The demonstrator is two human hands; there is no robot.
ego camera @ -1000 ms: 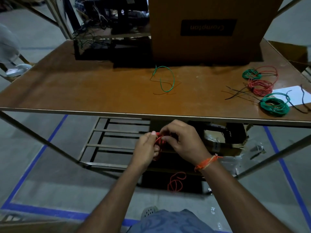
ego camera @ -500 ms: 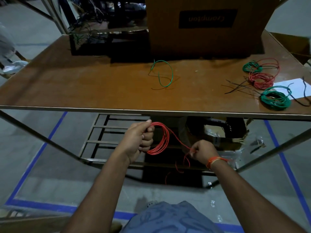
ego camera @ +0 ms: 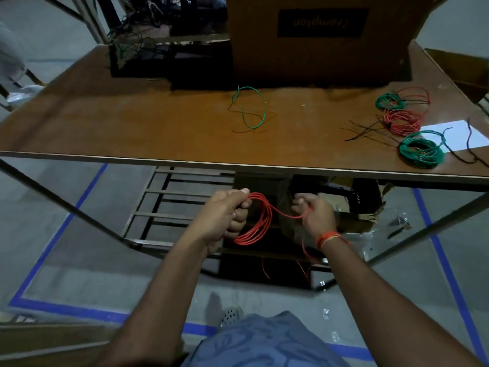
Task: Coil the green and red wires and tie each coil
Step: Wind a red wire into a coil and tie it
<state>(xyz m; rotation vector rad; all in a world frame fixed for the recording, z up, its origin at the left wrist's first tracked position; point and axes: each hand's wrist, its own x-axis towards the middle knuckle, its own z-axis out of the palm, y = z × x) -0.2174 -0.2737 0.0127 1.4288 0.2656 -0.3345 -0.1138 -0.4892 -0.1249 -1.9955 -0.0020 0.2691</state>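
the left hand [ego camera: 225,215] grips a bunch of red wire loops [ego camera: 258,221] held below the front edge of the counter [ego camera: 132,128], fingers curled round the top of the coil, while the right hand [ego camera: 316,215] pinches the running strand a little way off, the two hands apart with the wire stretched between them. the loose tail drops from the right hand toward the floor, so this coil looks only partly wound and not yet tied. on the counter's far right lie what seem finished coils: a large green coil [ego camera: 422,152], a red coil [ego camera: 402,121] and a small green coil [ego camera: 390,101], close together, with thin dark strands beside them and a white sheet [ego camera: 460,133] underneath. a loose green wire [ego camera: 251,108] lies uncoiled near the middle, likely left to do. behind it stands a big cardboard box [ego camera: 317,41], upside-down lettering on its label. the counter is brown wood on a metal frame; the floor is grey with blue tape lines [ego camera: 66,223], and the light is dim.
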